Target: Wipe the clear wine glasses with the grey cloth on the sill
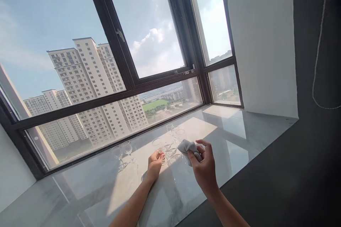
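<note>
Your left hand (pixel 155 163) pinches the stem of a wine glass (pixel 158 143) between thumb and fingers. The glass is upright, its long axis vertical and its rim up, near the middle of the marble window sill (pixel 239 131). Whether its foot touches the sill is unclear. Your left forearm reaches in from the bottom edge. Your right hand (pixel 205 168) is raised just right of the glass, with the fingers curled tight around a grey cloth (pixel 186 146). Two more glasses (pixel 123 152) stand to the left.
</note>
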A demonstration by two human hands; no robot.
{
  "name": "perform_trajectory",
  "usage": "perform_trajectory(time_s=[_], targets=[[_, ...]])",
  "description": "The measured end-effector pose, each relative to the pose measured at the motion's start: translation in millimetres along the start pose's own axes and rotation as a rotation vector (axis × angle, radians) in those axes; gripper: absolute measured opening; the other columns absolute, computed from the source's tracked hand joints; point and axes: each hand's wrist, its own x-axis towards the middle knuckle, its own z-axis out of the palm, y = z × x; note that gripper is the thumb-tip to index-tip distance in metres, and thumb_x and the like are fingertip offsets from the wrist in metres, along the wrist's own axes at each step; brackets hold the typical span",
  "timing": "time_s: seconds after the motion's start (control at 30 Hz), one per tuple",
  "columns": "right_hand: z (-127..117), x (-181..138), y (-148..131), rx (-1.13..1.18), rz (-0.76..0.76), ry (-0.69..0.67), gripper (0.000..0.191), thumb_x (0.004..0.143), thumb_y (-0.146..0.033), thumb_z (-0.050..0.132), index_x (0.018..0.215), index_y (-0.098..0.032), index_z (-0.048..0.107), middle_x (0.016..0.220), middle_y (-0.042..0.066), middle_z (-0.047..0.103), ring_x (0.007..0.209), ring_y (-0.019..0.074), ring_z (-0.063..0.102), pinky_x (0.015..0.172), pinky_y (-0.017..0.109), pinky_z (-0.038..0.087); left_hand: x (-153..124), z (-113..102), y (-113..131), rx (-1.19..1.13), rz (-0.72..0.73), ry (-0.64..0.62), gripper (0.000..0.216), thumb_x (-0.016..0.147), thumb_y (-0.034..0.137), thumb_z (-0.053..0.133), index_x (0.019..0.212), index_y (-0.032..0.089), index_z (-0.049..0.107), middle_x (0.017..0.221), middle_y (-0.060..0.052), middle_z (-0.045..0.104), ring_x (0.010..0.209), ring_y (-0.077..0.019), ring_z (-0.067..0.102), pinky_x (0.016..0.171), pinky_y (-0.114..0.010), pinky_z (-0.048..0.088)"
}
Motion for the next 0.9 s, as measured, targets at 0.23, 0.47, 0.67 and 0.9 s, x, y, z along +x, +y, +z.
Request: perform_trajectory(time_s=[0.23, 0.47, 0.67, 0.9], targets=[[-6.1, 9.1, -0.6, 0.009, 0.024, 0.035, 0.04, 0.083, -0.044, 0.065, 0.112, -0.024, 0.046, 0.082, 0.002, 0.064, 0.062, 0.015, 0.056, 0.055, 0.026, 0.047, 58.8, 31.6, -9.1, 0.129, -0.04, 0.053, 0.009, 0.076, 0.025, 0.07, 0.079, 0.018, 0.065, 0.09, -0.01, 0.074, 0.086, -0.0216, 0.07, 0.078, -0.031, 0.053], [-7.0, 10.4, -2.6, 0.038, 0.022, 0.03, 0.038, 0.084, -0.041, 0.063, 0.113, -0.023, 0.046, 0.083, 0.002, 0.065, 0.064, 0.0153, 0.058, 0.056, 0.025, 0.047, 76.4, 38.0, -5.6, 0.269, -0.046, 0.128, 0.009, 0.075, 0.021, 0.067, 0.074, 0.019, 0.059, 0.088, -0.009, 0.072, 0.087, -0.0222, 0.068, 0.081, -0.031, 0.047], [-12.2, 13.4, -3.4, 0.027, 0.023, 0.015, 0.038, 0.084, -0.039, 0.064, 0.113, -0.022, 0.046, 0.082, 0.001, 0.063, 0.06, 0.0126, 0.053, 0.053, 0.023, 0.043, 32.6, -4.6, 4.1, 0.368, -0.019, 0.319, 0.012, 0.085, 0.033, 0.053, 0.081, 0.022, 0.057, 0.097, -0.008, 0.067, 0.099, -0.023, 0.062, 0.09, -0.033, 0.043], [-10.6, 9.0, -4.7, -0.01, 0.046, 0.006, 0.044, 0.079, -0.041, 0.069, 0.113, -0.021, 0.048, 0.082, 0.002, 0.063, 0.062, 0.0142, 0.055, 0.052, 0.024, 0.045, -8.7, -98.2, -3.0, 0.404, -0.067, 0.754, 0.015, 0.082, 0.023, 0.056, 0.097, 0.021, 0.053, 0.098, -0.005, 0.06, 0.093, -0.0196, 0.059, 0.087, -0.033, 0.045]])
